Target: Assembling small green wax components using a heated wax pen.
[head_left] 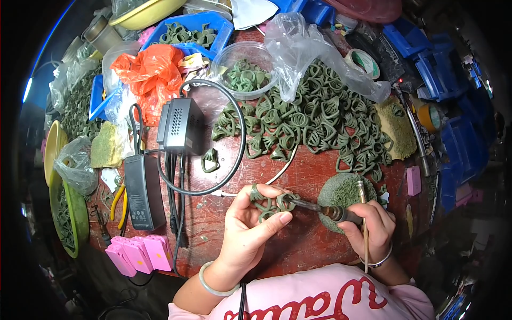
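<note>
My left hand (246, 232) is closed, pinching a few dark green wax rings (265, 205) between thumb and fingers. My right hand (374, 229) grips a soldering-iron-like tool (340, 214) with a dark handle, whose metal tip reaches the ring nearest it in my left hand. A thin brush (366, 234) with a wooden handle is also held in the right hand, standing roughly upright. Beneath and beyond the right hand sits a round, rough green pad (335, 191), partly covered by the tool. Whether the tip touches the wax is too small to tell.
A large heap of green rings (314, 114) spreads across the red table (213, 229). One ring (210, 160) lies apart by a grey box (181, 126) with looping black cable. Pink blocks (140, 254) and a black power adapter (144, 192) sit left; blue bins (461, 149) stand right.
</note>
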Demonstrator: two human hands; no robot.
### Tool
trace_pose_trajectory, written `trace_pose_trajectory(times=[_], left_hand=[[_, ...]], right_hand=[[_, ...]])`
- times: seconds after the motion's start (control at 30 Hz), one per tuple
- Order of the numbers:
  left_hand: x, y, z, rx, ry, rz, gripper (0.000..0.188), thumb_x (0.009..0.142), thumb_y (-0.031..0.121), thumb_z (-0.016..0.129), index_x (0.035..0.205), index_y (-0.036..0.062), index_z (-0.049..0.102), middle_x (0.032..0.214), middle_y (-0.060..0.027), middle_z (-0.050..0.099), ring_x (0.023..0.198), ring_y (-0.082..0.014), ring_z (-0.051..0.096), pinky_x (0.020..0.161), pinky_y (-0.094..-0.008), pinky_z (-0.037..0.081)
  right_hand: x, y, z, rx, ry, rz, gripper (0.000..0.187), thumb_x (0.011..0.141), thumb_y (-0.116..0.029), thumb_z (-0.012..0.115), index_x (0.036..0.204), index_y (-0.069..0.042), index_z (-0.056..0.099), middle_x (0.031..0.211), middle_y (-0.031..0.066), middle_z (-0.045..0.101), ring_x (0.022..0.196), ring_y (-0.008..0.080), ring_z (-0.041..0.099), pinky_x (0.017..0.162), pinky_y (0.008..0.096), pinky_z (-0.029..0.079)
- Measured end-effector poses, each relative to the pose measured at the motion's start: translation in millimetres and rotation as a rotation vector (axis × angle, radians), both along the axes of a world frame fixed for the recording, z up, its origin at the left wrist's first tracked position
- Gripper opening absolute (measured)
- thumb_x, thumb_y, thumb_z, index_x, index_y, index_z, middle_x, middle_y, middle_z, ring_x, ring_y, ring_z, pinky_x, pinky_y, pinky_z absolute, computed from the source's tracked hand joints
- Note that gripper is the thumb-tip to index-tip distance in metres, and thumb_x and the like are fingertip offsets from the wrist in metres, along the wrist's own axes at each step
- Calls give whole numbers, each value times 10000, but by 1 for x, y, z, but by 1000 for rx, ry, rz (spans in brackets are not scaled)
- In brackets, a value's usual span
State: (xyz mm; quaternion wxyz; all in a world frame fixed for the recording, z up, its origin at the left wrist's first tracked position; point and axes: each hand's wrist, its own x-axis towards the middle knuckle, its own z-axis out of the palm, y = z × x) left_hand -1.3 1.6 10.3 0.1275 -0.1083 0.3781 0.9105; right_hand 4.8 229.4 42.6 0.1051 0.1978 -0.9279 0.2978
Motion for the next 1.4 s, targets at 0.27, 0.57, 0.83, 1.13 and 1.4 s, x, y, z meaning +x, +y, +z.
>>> trace_pose_trajectory(times=[0.27, 0.57, 0.83, 1.13, 1.4], left_hand=[[0, 0, 0, 14, -5, 2, 349, 812, -110, 661, 1097, 41, 527, 1008, -56, 603, 830, -79, 583, 669, -193, 472], [0, -1, 0, 12, -2, 2, 354, 808, -109, 665, 1096, 45, 528, 1005, -56, 604, 827, -77, 580, 669, -193, 471], [0, 0, -2, -4, 24, -8, 362, 806, -110, 668, 1103, 46, 530, 1005, -50, 606, 822, -79, 590, 661, -189, 478], [0, 1, -5, -89, 92, 10, 356, 795, -127, 668, 1093, 21, 542, 996, -51, 586, 900, -97, 579, 821, -248, 494], [3, 4, -1, -358, 229, -37, 343, 780, -87, 710, 1082, -14, 564, 941, -21, 571, 846, -73, 566, 765, -219, 472]], right_hand=[[0, 0, -4, -18, 28, 6, 316, 845, -286, 720, 872, -7, 574, 638, 76, 506, 496, 226, 526, 452, 330, 407], [2, 3, -2, -45, -11, -10, 307, 824, -265, 740, 889, -11, 579, 655, 67, 531, 506, 216, 541, 453, 321, 422], [2, 5, -3, -95, -14, -19, 301, 821, -232, 747, 923, -5, 578, 677, 83, 550, 530, 230, 561, 479, 326, 449], [2, 2, -5, -101, 5, -34, 299, 840, -231, 730, 933, 8, 575, 700, 103, 562, 576, 252, 570, 530, 338, 457], [3, -15, 11, -303, -144, -139, 291, 770, -120, 784, 963, -12, 595, 729, 86, 587, 608, 193, 566, 561, 296, 441]])
